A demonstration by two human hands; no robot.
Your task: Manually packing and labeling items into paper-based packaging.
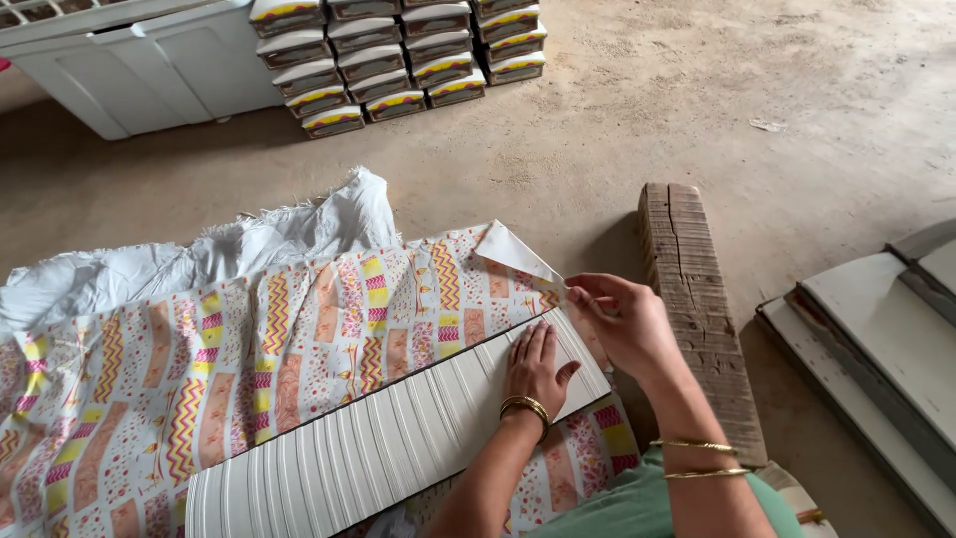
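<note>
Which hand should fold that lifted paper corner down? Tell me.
Probably the right hand: it already pinches the lifted corner of patterned paper, while the left hand lies flat on the white board stack.

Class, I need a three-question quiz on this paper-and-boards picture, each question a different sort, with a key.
1. True or false: the left hand lies flat on the row of white boards.
2. The right hand pinches: A) a corner of the patterned paper, B) the wooden plank, C) the white cloth.
3. Fill in: the stacked boxes stand on the ____.

Key: 1 true; 2 A; 3 floor.
</note>
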